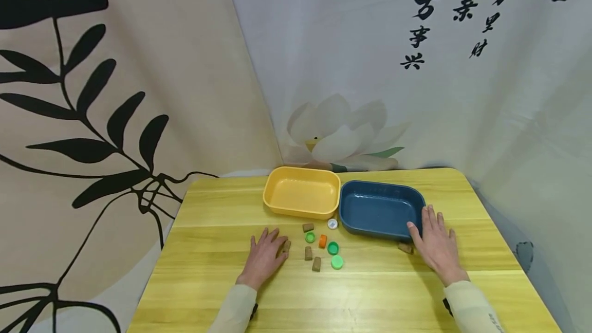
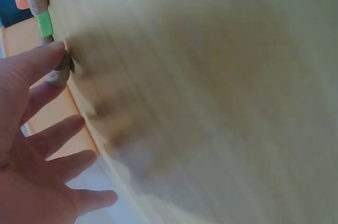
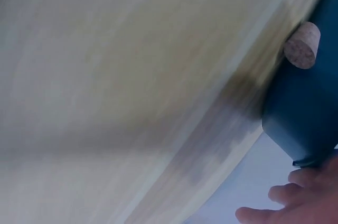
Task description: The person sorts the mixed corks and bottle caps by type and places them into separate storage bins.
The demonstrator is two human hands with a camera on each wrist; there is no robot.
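Across the work area, with 12 o'clock at the far edge, the counter (image 1: 370,297) carries every item. The blue tray (image 1: 381,212) stands toward 1 o'clock, the yellow tray (image 1: 301,194) just beside it toward 11. At 3 o'clock the right grip (image 1: 437,247) is spread, fingers extended along the blue tray's right end; it appears to clasp nothing. Use light pressure, as a firm push could slide the tray. At 9 o'clock the left grip (image 1: 263,259) is narrowed to a cork's width, thumb and forefinger pinching a cork (image 1: 287,246) near the counter surface. Centre both fingertips on its sides; off-centre pressure may roll it. Raise it before sideways travel, so as to clear the loose corks (image 1: 316,264) and, smaller still, the green caps (image 1: 337,262) toward its 3 o'clock.
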